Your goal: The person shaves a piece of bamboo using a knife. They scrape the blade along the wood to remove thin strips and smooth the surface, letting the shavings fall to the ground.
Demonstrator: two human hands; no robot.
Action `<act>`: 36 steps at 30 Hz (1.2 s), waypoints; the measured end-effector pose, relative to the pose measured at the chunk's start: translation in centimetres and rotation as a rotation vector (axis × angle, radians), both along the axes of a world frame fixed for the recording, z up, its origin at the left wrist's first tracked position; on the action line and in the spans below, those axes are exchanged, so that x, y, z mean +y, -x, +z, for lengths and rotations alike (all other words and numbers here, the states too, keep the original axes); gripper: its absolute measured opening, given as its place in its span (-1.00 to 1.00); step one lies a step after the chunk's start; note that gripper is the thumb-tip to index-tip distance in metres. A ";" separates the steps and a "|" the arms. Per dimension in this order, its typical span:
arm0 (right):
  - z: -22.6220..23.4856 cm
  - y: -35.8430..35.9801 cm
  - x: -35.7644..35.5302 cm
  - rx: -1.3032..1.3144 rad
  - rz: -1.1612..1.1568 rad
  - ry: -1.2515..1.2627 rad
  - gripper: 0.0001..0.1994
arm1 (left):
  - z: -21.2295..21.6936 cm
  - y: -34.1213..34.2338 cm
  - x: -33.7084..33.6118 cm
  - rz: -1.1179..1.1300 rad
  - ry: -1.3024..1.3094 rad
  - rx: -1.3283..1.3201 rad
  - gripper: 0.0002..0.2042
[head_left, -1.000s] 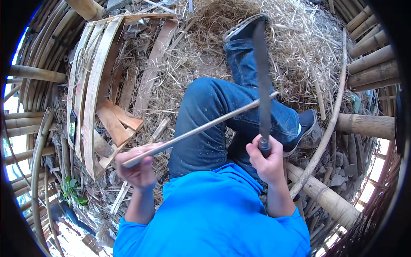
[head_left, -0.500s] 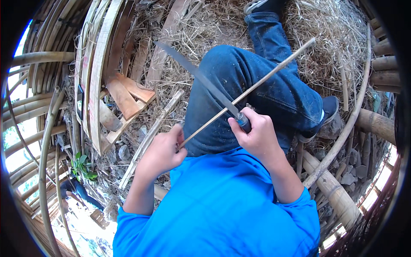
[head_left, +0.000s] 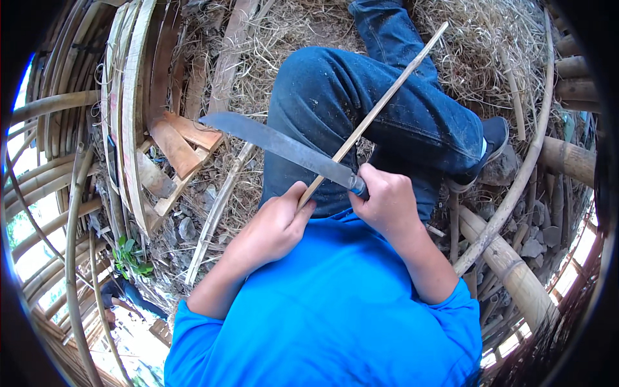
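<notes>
A long thin bamboo strip (head_left: 393, 90) slants across my raised knee, pointing away to the upper right. Its near end is pinched in my left hand (head_left: 278, 219), the fingers closed around it. My right hand (head_left: 387, 197) grips the dark handle of a machete (head_left: 274, 140). The broad grey blade points left and crosses the strip just ahead of my left hand, seemingly touching it. How deep the edge sits against the strip cannot be made out.
Curved wooden slats (head_left: 135, 97) and cut boards (head_left: 177, 145) lean at the left. A split bamboo piece (head_left: 222, 206) lies beside my left arm. Dry straw (head_left: 464, 58) covers the ground ahead; thick bamboo poles (head_left: 509, 264) lie at right. Another person (head_left: 126, 297) is beyond the lower-left poles.
The machete has swung so its blade lies flatter and points more directly left, nearer my left hand. My left hand has shifted right with the strip, which now stands steeper.
</notes>
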State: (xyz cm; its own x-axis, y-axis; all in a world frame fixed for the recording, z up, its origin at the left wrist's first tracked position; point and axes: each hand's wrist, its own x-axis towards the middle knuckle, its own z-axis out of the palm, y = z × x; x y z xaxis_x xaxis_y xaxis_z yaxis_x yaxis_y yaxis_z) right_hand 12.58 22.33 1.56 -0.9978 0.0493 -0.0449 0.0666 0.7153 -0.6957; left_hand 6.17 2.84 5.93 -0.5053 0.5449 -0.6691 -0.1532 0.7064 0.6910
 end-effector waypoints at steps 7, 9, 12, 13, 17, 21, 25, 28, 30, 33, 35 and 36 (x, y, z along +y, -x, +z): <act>-2.1 0.4 5.7 -0.155 -0.276 -0.205 -0.88 | 2.3 -0.8 0.7 -0.024 0.132 0.020 -0.81; -1.6 -0.2 5.2 -0.166 -0.262 -0.185 -0.86 | 2.1 -1.2 1.0 -0.023 0.131 0.046 -0.82; 0.2 -1.3 1.8 -0.147 0.038 -0.099 -0.84 | 1.2 -1.7 0.7 -0.010 0.082 0.101 -0.83; 0.6 -1.6 1.0 -0.166 0.094 -0.052 -0.85 | 1.1 -2.0 0.7 0.014 0.049 0.150 -0.84; -1.9 -0.4 4.0 -0.150 -0.225 -0.096 -0.90 | 2.4 -1.5 1.1 -0.003 0.173 0.050 -0.83; -1.1 -1.1 2.4 -0.169 -0.143 -0.093 -0.87 | 2.1 -1.9 1.0 -0.029 0.145 0.138 -0.84; -2.3 -1.4 2.8 -0.051 -0.135 -0.157 -0.86 | 2.7 -1.8 0.8 -0.023 0.173 0.112 -0.85; -2.8 -0.6 4.3 -0.065 -0.229 -0.174 -0.85 | 2.5 -1.6 1.5 -0.017 0.184 0.053 -0.86; -1.3 -1.1 3.0 -0.068 -0.155 -0.169 -0.84 | 2.0 -2.1 0.9 -0.025 0.169 0.095 -0.86; -1.0 -1.4 2.9 -0.084 -0.058 -0.169 -0.83 | 1.7 -2.1 0.5 -0.043 0.130 0.168 -0.86; -2.8 -0.1 5.0 -0.087 -0.216 -0.280 -0.81 | 2.0 -2.3 0.5 -0.040 0.122 0.196 -0.84; -3.0 0.0 5.4 -0.047 -0.220 -0.296 -0.82 | 2.1 -2.2 0.9 -0.031 0.111 0.173 -0.84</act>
State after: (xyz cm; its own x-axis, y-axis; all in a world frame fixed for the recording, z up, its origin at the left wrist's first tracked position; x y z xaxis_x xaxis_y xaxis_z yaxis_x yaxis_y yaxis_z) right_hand 12.61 27.71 -1.44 -0.9591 0.2798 -0.0423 0.2680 0.8501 -0.4534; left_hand 8.38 3.77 7.98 -0.6016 0.4897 -0.6311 -0.0160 0.7825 0.6225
